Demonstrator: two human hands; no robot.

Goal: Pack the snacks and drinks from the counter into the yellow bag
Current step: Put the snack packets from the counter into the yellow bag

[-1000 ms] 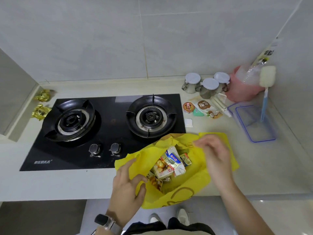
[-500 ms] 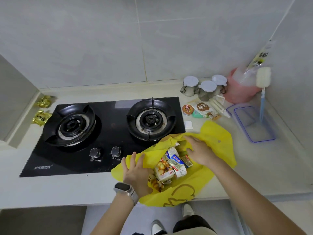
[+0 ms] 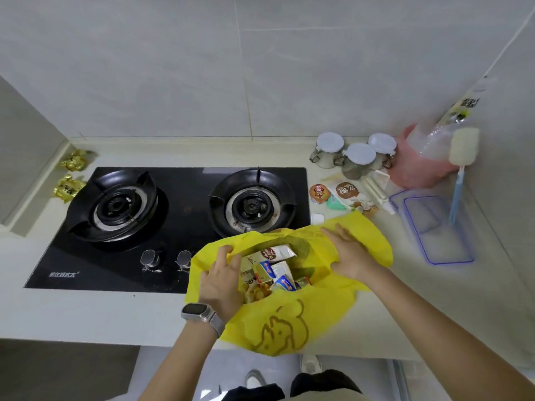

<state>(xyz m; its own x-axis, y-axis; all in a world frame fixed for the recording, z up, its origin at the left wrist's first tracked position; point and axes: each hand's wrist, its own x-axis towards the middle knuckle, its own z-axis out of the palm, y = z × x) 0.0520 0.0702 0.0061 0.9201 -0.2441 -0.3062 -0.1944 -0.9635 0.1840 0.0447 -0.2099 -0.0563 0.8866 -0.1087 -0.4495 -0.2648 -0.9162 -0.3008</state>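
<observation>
The yellow bag (image 3: 315, 311) lies open on the counter's front edge, partly over the stove's corner. Inside it I see several snack packets and small drink cartons (image 3: 272, 269). My left hand (image 3: 221, 282) grips the bag's left rim. My right hand (image 3: 348, 253) presses flat on the bag's right side, fingers spread. More snacks remain on the counter behind the bag: a round orange-lidded cup (image 3: 319, 193), a brown-and-white packet (image 3: 348, 192) and a green item (image 3: 335, 203). Two gold-wrapped snacks (image 3: 69, 176) lie far left.
A black two-burner gas stove (image 3: 179, 215) fills the left of the counter. Three lidded glass jars (image 3: 356, 156) stand at the back right beside a pink container (image 3: 417, 169). A clear blue-edged box (image 3: 437, 230) with a brush sits at the right.
My left hand has shifted up onto the bag's left rim. My right hand has moved right and flattened on the bag, and another carton now shows at the top of the opening.
</observation>
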